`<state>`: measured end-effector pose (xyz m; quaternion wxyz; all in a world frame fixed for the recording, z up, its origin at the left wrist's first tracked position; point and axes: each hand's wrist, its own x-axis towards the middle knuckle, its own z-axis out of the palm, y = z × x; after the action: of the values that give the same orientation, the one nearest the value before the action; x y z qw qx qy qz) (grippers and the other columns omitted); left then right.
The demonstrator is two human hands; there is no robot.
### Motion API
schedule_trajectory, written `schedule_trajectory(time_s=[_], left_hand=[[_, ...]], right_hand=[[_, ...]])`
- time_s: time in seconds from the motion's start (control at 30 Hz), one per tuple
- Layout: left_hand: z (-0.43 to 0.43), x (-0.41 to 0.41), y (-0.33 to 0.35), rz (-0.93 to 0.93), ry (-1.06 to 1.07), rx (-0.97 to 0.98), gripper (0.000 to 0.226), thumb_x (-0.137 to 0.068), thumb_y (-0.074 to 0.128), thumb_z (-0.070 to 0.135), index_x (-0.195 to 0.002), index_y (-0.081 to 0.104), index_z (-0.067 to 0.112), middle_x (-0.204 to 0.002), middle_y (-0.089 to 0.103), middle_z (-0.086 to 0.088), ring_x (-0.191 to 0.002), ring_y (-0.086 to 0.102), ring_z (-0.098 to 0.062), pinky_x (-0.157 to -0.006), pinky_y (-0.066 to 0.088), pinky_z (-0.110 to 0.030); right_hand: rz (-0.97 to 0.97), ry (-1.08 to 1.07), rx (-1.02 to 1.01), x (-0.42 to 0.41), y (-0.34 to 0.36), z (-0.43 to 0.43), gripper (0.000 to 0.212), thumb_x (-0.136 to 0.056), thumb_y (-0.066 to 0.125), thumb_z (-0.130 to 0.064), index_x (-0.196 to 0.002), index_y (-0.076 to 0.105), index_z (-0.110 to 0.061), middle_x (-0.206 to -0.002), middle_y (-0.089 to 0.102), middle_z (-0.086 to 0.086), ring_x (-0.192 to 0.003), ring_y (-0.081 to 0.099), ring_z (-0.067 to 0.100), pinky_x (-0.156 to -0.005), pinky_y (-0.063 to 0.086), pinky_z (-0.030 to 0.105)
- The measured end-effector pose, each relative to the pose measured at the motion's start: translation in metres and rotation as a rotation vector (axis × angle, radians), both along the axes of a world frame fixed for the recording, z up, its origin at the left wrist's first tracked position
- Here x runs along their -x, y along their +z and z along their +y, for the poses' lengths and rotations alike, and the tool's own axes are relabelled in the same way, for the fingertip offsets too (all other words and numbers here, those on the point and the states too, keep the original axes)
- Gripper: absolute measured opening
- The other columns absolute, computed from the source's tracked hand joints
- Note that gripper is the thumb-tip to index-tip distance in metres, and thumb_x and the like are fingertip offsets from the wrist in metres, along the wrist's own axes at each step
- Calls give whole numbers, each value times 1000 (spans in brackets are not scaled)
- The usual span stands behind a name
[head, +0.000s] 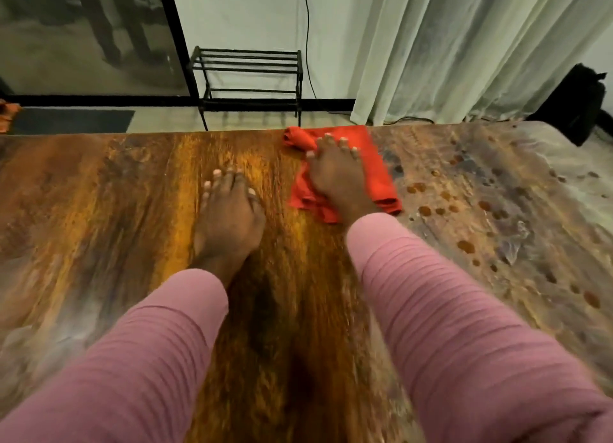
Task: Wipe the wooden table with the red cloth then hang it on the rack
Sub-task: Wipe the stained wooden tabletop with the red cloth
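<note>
head view: right hand [335, 170] presses flat, fingers spread, on the red cloth [374, 164] at the table's [99, 210] far edge; left hand [229, 217] rests open on bare wood. best to keep the palm flat and sweep right, toward the brown spots [464, 246]; rack [248, 77] stands beyond the table.

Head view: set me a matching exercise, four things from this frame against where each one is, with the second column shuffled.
Things:
1 red cloth
2 left hand
3 rack
4 brown spots

Places:
A standing beyond the wooden table, past its far edge
B flat on bare wood
C scattered over the table's right part
D under the right hand, near the far edge

Pairs: 1-D; 2-B; 3-A; 4-C
</note>
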<state>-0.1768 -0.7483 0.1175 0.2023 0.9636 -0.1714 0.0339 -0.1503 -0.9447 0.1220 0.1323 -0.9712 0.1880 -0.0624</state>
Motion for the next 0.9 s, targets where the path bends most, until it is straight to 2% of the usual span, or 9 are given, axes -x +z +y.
schedule_trajectory(time_s=[0.07,0.17,0.3,0.4,0.5,0.6,0.67,0.8,0.9], left_hand=[[-3,3,-1,-3,-29,-29,53,-102,29,26,-150,29,2,-158,25,-16,-150,12,-27,-121,3,-37],[-3,0,-4,-29,-20,-50,53,-102,29,26,-149,29,2,-159,25,-16,-150,11,-28,-121,3,-37],[-4,-1,-8,-41,-17,-60,52,-102,29,24,-149,30,2,-159,24,-16,-150,12,-27,-122,5,-37],[-1,-1,-8,-26,-24,-65,52,-102,30,24,-149,30,2,-159,24,-15,-150,12,-26,-121,3,-35],[0,-2,-5,-14,-32,-74,52,-103,29,24,-150,29,1,-159,24,-16,-150,12,-27,-121,4,-36],[-3,-4,-6,-18,-30,-95,52,-103,30,24,-149,29,0,-159,23,-17,-150,13,-28,-122,6,-37],[-5,-4,-6,-18,-17,-87,52,-103,30,23,-149,30,0,-159,23,-17,-149,13,-28,-122,6,-37],[-2,-2,-7,-15,-26,-73,52,-102,31,23,-149,30,0,-159,24,-17,-149,14,-28,-122,5,-36],[-2,-3,-7,-17,-39,-75,52,-102,31,23,-149,30,0,-159,24,-17,-149,14,-28,-122,5,-36]], right_hand=[[24,-101,1,2,2,-33,52,-102,31,-37,-148,34,-15,-158,28,5,-146,20,29,-120,11,46],[55,-111,9,-13,3,-33,53,-102,30,-37,-149,33,-13,-158,27,6,-147,18,30,-120,9,46],[37,158,40,-24,3,11,53,-102,31,-38,-150,32,-16,-158,27,4,-147,19,29,-120,11,45],[55,293,38,-19,4,2,52,-102,33,-38,-150,31,-17,-159,26,1,-147,18,26,-120,11,43],[5,70,29,-11,1,-38,52,-101,33,-37,-147,36,-14,-156,32,7,-145,23,29,-119,12,45],[35,-117,38,-9,1,-39,54,-100,32,-36,-148,33,-9,-158,28,9,-146,19,32,-120,10,47],[48,-42,38,-7,2,-14,56,-101,30,-36,-150,30,-10,-159,24,7,-147,17,31,-120,8,47],[47,259,64,13,1,-4,55,-103,29,-39,-152,27,-16,-160,22,2,-148,15,26,-121,9,43],[27,165,58,28,2,-37,53,-102,32,-38,-150,31,-15,-159,26,5,-147,19,28,-120,11,44]])
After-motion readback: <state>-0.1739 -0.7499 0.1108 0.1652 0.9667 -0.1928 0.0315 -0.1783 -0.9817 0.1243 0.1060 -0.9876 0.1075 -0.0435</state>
